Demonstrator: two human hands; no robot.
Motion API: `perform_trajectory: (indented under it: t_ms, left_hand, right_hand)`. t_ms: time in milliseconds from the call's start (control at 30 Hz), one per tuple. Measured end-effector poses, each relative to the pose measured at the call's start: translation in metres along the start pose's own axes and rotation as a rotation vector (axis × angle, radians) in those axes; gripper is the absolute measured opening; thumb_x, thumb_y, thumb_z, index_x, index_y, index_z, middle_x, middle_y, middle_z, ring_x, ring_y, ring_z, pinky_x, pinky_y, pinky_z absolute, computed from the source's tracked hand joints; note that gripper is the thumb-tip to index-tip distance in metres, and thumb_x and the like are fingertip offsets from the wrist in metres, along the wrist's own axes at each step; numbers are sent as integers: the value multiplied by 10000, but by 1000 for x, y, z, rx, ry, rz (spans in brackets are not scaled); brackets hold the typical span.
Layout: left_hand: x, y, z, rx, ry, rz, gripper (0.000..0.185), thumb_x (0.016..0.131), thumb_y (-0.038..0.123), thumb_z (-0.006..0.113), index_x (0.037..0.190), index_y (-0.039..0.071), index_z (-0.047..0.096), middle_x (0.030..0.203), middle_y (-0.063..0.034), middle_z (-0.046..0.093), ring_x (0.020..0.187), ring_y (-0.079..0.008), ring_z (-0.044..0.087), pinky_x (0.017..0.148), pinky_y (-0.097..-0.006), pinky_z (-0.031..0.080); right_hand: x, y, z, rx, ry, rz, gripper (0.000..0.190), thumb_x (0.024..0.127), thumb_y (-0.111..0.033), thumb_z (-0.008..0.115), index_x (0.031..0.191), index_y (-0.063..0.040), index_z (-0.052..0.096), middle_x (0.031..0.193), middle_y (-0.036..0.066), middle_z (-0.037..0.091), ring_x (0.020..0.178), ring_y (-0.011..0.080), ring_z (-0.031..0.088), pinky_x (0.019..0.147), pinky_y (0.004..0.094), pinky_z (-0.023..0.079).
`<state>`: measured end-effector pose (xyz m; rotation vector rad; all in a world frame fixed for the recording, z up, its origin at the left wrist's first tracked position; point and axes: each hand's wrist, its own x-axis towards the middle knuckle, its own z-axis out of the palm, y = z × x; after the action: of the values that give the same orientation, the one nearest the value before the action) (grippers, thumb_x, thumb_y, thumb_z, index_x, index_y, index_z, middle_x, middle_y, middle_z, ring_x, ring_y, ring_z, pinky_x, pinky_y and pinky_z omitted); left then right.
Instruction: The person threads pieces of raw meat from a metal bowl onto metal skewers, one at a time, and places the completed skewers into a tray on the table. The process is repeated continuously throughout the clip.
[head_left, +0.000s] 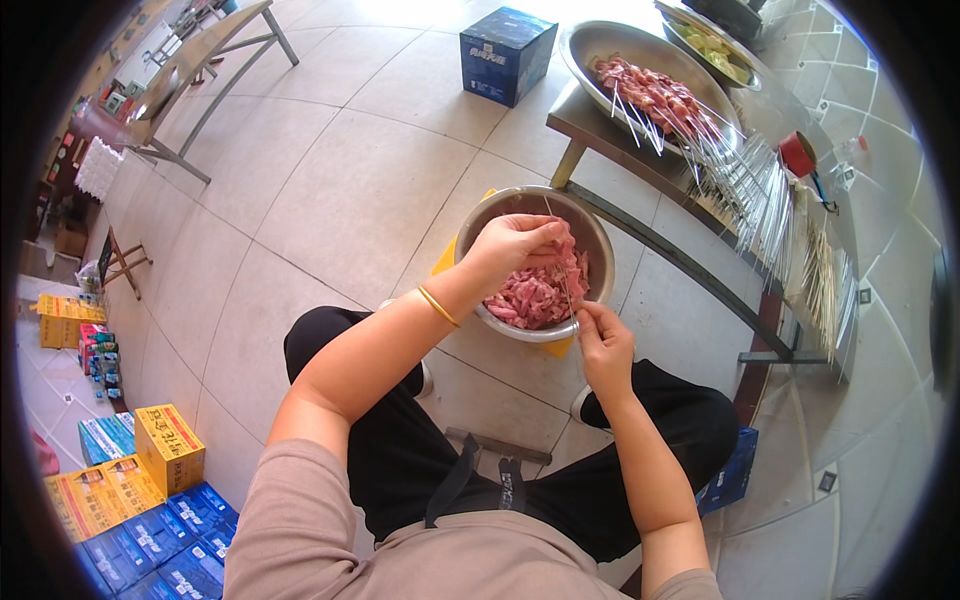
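Observation:
My left hand (521, 241) grips a strip of raw meat (571, 262) between thumb and fingers, above a steel bowl (600, 307). A thin metal skewer (571, 298) runs up along the meat, and its tip shows above my left hand. The skewer's lower part is pinched by my right hand (601, 341), at the bowl's near right rim. Cut pieces of raw meat (525, 300) lie heaped inside the bowl. Something yellow (445, 256) shows beneath the bowl. How far the meat is threaded is partly hidden by my fingers.
On a metal table (622, 150) at right, a large steel basin (581, 45) holds skewered meat (652, 94). Bare metal skewers (757, 199) and wooden skewers (821, 277) lie along it, near a red cup (796, 154). A blue carton (506, 56) stands ahead; yellow cartons (171, 450) stand left.

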<state>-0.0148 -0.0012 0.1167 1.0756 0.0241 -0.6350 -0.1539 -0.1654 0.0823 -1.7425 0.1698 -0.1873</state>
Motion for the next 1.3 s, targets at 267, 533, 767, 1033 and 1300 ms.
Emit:
perform_trajectory:
  t_ms: [267, 533, 767, 1033, 1300]
  left_hand:
    - [0, 2, 0, 21, -61, -42, 329, 925, 219, 671, 1124, -41, 636, 1038, -117, 686, 909, -185, 686, 833, -294, 572]
    - [-8, -5, 6, -17, -82, -91, 312, 924, 207, 672, 1071, -65, 635, 996, -147, 688, 912, -230, 696, 861, -341, 578]
    - [-8, -11, 11, 44, -72, -106, 299, 929, 227, 666, 1053, -44, 645, 999, -115, 695, 864, -192, 700, 819, -294, 574]
    - [-12, -10, 12, 38, -135, -52, 311, 918, 211, 682, 1116, -22, 625, 1035, -103, 684, 982, -171, 660, 879, -300, 550]
    - [-7, -4, 2, -4, -73, -12, 264, 895, 175, 708, 1074, -2, 626, 1007, -113, 690, 912, -162, 670, 814, -287, 563]
  right_hand:
    - [-1, -7, 1, 127, -20, 89, 155, 985, -125, 574, 1061, -12, 647, 686, -58, 512, 545, 21, 401, 478, 185, 284]
    - [3, -13, 3, 206, -13, 160, 137, 971, -97, 587, 996, 26, 642, 708, -66, 513, 612, 15, 410, 532, 191, 301]
    - [2, -12, 1, 183, -6, 166, 133, 967, -105, 592, 970, 16, 646, 698, -66, 507, 615, 14, 407, 534, 195, 306]
    - [7, -17, 0, 188, -63, 181, 145, 994, -132, 557, 1026, -4, 616, 658, -52, 497, 535, 27, 395, 476, 199, 277]
    - [2, -19, 4, 24, -18, 8, 129, 965, -76, 593, 1039, 20, 637, 728, -53, 552, 637, 22, 450, 561, 187, 340]
